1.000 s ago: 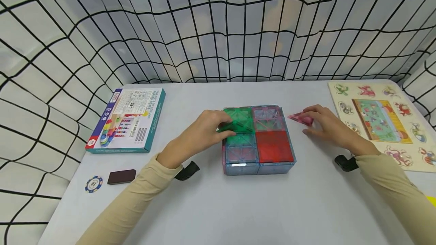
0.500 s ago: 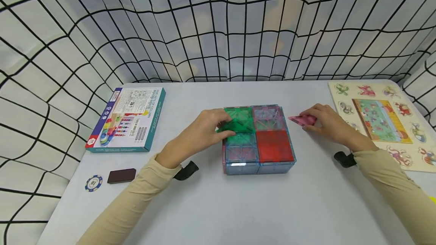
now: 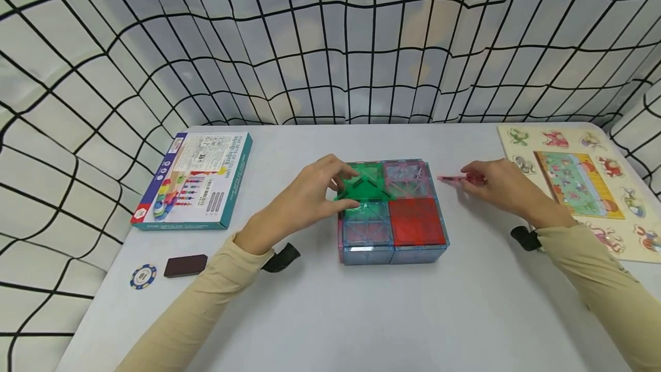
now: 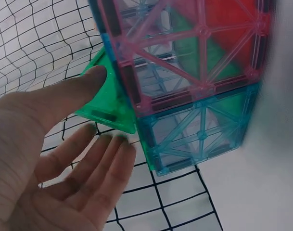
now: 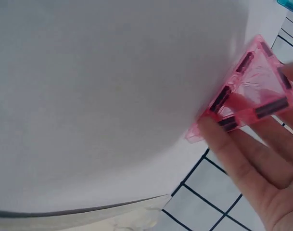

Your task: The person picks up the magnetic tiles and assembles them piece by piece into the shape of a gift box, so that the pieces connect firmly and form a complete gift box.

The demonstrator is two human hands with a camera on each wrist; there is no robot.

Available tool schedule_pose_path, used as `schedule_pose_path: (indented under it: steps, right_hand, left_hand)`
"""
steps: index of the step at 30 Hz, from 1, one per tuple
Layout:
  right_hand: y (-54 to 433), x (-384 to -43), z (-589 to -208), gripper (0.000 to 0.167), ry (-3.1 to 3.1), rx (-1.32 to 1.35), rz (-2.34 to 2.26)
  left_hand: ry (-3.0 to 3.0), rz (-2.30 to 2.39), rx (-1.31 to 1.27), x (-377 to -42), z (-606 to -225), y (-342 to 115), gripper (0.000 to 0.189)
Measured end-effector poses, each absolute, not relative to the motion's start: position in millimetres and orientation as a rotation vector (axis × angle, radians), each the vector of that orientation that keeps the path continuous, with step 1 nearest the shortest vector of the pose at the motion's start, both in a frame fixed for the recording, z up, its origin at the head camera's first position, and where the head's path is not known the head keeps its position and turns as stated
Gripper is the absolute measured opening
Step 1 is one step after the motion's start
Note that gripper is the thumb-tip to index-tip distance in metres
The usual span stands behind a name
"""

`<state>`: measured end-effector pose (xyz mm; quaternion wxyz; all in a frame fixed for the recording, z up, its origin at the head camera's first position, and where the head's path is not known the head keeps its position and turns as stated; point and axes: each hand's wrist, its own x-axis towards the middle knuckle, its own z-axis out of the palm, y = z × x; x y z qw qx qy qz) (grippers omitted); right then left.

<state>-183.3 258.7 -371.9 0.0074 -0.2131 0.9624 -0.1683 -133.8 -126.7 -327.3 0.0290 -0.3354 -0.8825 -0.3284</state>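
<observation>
A block of see-through magnetic tiles (image 3: pixel 366 234) stands mid-table, its top in green, pink, red and blue squares. On its green corner sit green triangle tiles (image 3: pixel 365 188), leaning up to a low peak. My left hand (image 3: pixel 317 188) is spread beside them; in the left wrist view the thumb lies at a green triangle (image 4: pixel 110 96) and the other fingers stand apart from it. To the right of the block, my right hand (image 3: pixel 498 188) pinches a pink triangle tile (image 5: pixel 269 79) near the table. Dark magnets show along its edges. Whether a second pink tile lies under it, I cannot tell.
A boxed toy (image 3: pixel 193 182) lies at the left, with a dark brown block (image 3: pixel 185 266) and a blue-and-white chip (image 3: pixel 143 276) nearer. A wooden picture puzzle board (image 3: pixel 583 188) lies at the right. Black netting (image 3: pixel 330 50) rises behind the white table.
The fingers of my left hand have spread from the green triangle tiles, whose peak now shows more fully. My right hand has turned the pink triangle tile, so it appears more edge-on.
</observation>
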Motion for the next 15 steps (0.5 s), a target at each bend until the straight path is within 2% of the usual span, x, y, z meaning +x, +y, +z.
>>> schedule_pose_path:
  steps: [5, 12, 15]
  right_hand:
    - [268.2, -186.1, -378.3, 0.024, 3.028, -0.676, -0.597]
    - [279.2, -180.2, -378.4, 0.015, 3.027, -0.617, -0.892]
    - [276.7, -174.3, -367.1, 0.016, 3.075, -0.638, -0.986]
  left_hand:
    - [-2.612, -0.977, -1.021, -123.7, -324.6, -129.5, 0.055]
    - [-2.375, -0.79, -1.438, -96.8, -336.7, -134.9, 0.047]
    - [-2.355, -0.72, -1.511, -88.1, -347.2, -137.9, 0.045]
